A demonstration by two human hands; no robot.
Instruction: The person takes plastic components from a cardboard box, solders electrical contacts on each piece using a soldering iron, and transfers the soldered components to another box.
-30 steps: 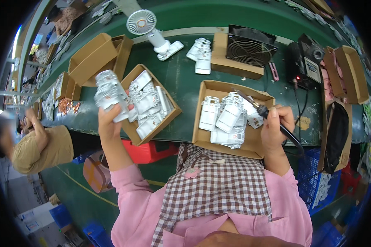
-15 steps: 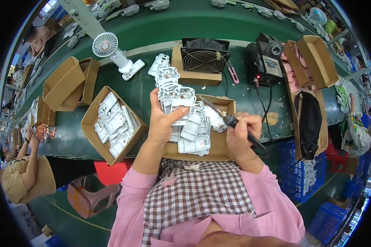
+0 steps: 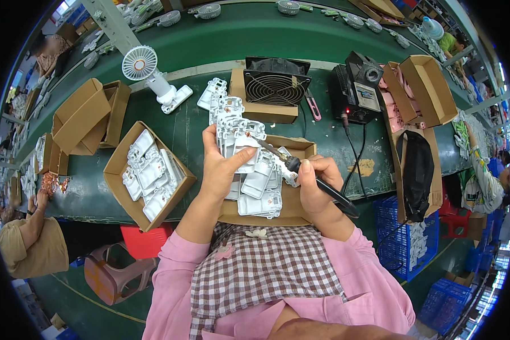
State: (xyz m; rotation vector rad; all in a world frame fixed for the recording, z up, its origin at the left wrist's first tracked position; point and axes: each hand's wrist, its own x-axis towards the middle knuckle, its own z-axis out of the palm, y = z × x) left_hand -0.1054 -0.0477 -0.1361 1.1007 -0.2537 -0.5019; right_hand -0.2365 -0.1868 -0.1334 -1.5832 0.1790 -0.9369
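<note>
A fanned stack of white plastic housings [image 3: 241, 128] is gripped in my left hand [image 3: 220, 164], with the thumb pressed across the front one. My right hand [image 3: 319, 184] is closed round the black handle of a soldering iron [image 3: 292, 163]. Its metal tip points up and left and reaches the front housing, near a small copper-coloured part; whether it touches I cannot tell. Below both hands, more white housings [image 3: 259, 192] lie in an open cardboard box [image 3: 296, 213] at the table's front edge.
Left of my arm stands a cardboard box [image 3: 187, 184] of white housings. Farther back are a white handheld fan [image 3: 159, 86], a black cooling fan [image 3: 276, 85], a pink-handled cutter [image 3: 313, 107] and a black soldering station [image 3: 354, 93]. A black pouch [image 3: 418, 175] lies at right. Co-workers sit on both sides.
The soldering iron's tip has moved left and onto or close over the front housing, with my right hand following. My left hand keeps its hold on the stack. The whole view has shifted slightly.
</note>
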